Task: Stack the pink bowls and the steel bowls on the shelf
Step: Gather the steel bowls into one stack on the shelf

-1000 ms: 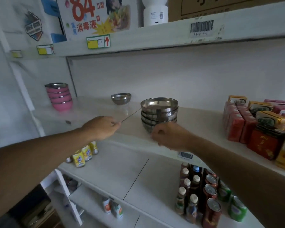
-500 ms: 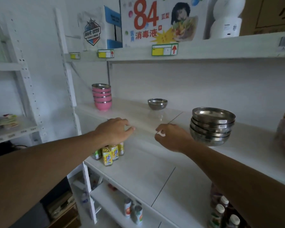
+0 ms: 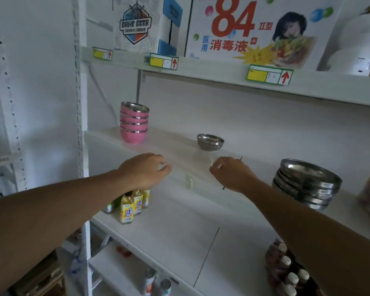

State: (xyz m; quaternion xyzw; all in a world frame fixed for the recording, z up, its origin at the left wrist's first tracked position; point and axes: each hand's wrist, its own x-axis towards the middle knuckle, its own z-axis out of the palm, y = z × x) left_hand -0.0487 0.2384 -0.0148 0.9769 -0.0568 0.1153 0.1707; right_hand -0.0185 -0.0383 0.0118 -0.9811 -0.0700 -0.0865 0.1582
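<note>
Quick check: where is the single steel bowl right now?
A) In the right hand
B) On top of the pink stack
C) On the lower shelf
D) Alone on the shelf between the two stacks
D: the single steel bowl sits alone on the shelf, between the pink stack and the steel stack; neither hand touches it.

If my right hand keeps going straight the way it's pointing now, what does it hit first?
Probably the single steel bowl. The right hand points up and back over the shelf, with bare surface between them. Depth is hard to judge, so it might pass just left of the bowl and reach the back wall.
</note>
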